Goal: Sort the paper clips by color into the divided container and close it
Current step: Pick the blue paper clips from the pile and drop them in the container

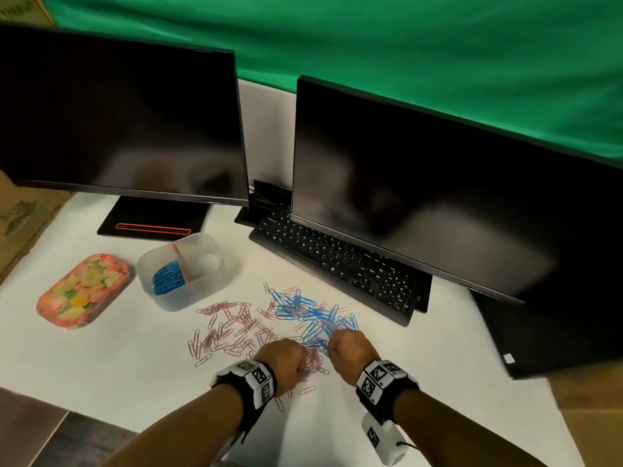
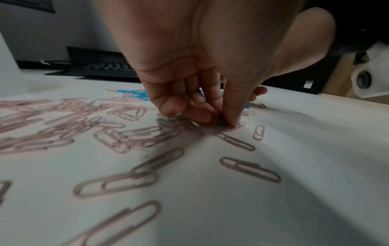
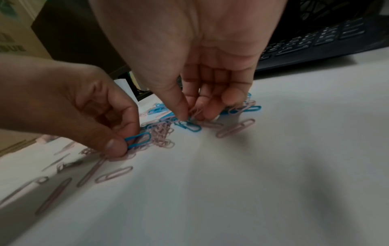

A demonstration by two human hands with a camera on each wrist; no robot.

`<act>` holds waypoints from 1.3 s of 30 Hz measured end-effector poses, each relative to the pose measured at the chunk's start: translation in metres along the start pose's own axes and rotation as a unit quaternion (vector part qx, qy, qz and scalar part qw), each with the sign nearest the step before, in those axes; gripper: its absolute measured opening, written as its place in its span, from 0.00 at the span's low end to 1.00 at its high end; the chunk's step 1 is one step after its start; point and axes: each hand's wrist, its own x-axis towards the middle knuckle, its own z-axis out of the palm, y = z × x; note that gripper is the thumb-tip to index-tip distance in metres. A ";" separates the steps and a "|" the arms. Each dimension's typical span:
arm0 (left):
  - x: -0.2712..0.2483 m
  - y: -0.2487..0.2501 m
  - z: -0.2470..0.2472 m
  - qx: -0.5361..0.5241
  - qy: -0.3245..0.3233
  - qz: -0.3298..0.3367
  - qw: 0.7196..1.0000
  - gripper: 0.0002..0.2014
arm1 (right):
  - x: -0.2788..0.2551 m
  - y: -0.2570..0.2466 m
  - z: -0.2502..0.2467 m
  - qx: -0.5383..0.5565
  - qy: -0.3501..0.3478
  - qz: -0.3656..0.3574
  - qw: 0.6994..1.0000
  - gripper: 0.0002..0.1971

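- Hands first: the left hand [image 1: 283, 364] sits at the bottom centre of the head view, and the right wrist view shows it pinching a blue clip [image 3: 138, 140] between thumb and fingertip, right over a clump of pink ones.
- The right hand [image 1: 349, 348] is just beside it, fingers curled down into the pile with the thumb tip on another blue clip [image 3: 189, 126]. Looks like a pinch, but I honestly can't tell whether it has a real hold on it or is only touching.
- Just past the hands, in the lower middle of the head view, loose clips cover the desk [image 1: 438, 416]: pink paper clips [image 1: 229, 332] mostly to the left, blue paper clips [image 1: 303, 311] mostly to the right, overlapping where the hands are working.
- Further back, left of centre, is the divided container [image 1: 205, 298], open. Its left compartment holds a heap of blue clips [image 1: 168, 278]; the right compartment looks empty as far as I can see.
- The floral lid [image 1: 84, 289] lies on the desk just left of the container, not on it.
- So my read: early to middle. Some blue is done, plenty of blue is left, no pink sorted yet, and closing is still to come.
- Far back: a keyboard [image 1: 340, 261] and two dark monitors [image 1: 118, 116].
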 end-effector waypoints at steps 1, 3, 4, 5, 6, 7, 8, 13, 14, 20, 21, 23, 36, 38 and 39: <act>-0.001 -0.002 0.000 -0.011 0.009 -0.005 1.000 0.07 | 0.000 0.003 -0.001 0.016 0.003 -0.003 1.000 0.09; -0.001 -0.006 -0.002 -0.043 0.028 -0.018 0.999 0.06 | -0.002 0.011 -0.003 0.062 0.006 -0.002 0.998 0.10; -0.001 -0.008 -0.003 -0.062 0.034 -0.025 0.997 0.06 | -0.002 0.015 -0.004 0.086 0.007 -0.002 0.996 0.10; -0.002 -0.010 -0.004 -0.084 0.041 -0.029 0.995 0.06 | -0.003 0.018 -0.006 0.110 0.009 -0.002 0.994 0.10; -0.002 -0.012 -0.006 -0.107 0.048 -0.033 0.993 0.06 | -0.005 0.019 -0.009 0.133 0.010 0.000 0.991 0.11; -0.003 -0.013 -0.007 -0.132 0.057 -0.035 0.989 0.06 | -0.006 0.022 -0.010 0.160 0.007 0.003 0.987 0.11; -0.004 -0.014 -0.009 -0.153 0.063 -0.038 0.985 0.06 | -0.007 0.024 -0.012 0.190 0.004 0.007 0.982 0.11; -0.001 -0.021 -0.018 -0.282 0.059 -0.077 0.955 0.08 | -0.010 0.032 -0.013 0.249 0.009 0.018 0.968 0.07; 0.000 -0.023 -0.019 -0.307 0.059 -0.084 0.946 0.09 | -0.010 0.033 -0.013 0.248 0.010 0.019 0.968 0.07; 0.003 -0.027 -0.024 -0.479 0.052 -0.099 0.871 0.20 | -0.016 0.034 -0.018 0.339 0.037 0.022 0.940 0.10; 0.006 -0.026 -0.024 -0.509 0.050 -0.104 0.853 0.24 | -0.017 0.034 -0.019 0.368 0.036 0.023 0.929 0.09; 0.008 -0.020 -0.028 -0.538 0.041 -0.104 0.836 0.25 | -0.019 0.033 -0.022 0.416 0.036 0.026 0.908 0.07; 0.023 0.033 -0.043 -0.418 0.069 0.017 0.905 0.04 | -0.016 0.013 -0.035 0.459 -0.020 0.014 0.888 0.08; 0.022 0.033 -0.043 -0.424 0.078 0.010 0.902 0.06 | -0.017 0.013 -0.036 0.500 -0.030 0.025 0.865 0.09; 0.023 0.032 -0.043 -0.430 0.081 0.006 0.899 0.06 | -0.017 0.013 -0.036 0.516 -0.034 0.029 0.856 0.09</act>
